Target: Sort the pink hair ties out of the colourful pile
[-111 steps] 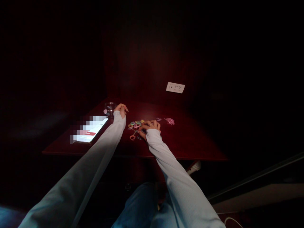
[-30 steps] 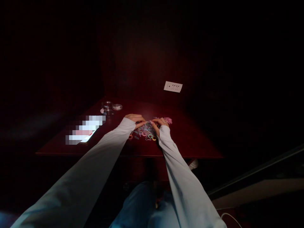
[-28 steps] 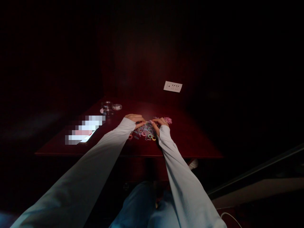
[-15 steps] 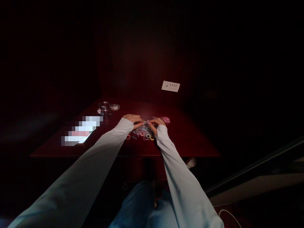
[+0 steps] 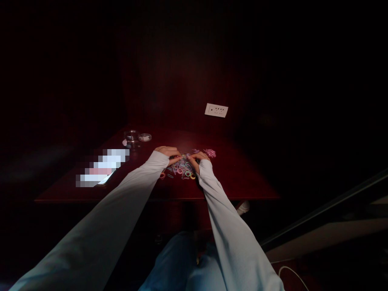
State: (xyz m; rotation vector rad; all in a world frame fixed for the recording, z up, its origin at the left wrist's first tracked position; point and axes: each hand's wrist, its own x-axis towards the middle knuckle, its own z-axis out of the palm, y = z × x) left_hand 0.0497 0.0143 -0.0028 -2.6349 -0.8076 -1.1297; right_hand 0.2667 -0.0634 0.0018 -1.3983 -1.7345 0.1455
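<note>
Having left the clear jar's side since the earliest frame, the left hand is now facing the right hand mid-frame, the two almost meeting over a pile of small coloured bands lying on the dark red worktop. Both are curling their fingers, but whether either is pinching a band I cannot tell. A pink cluster is sitting just right of the right hand.

Desk: wood-look, smooth, faint sheen. Socket plate: plastic-looking, smooth. Jar: clear, glossy; glass or plastic unclear. Sleeves: matt cloth. Trousers: denim-like cloth. Ring pile: material unclear. Pink pile: shiny.
</note>
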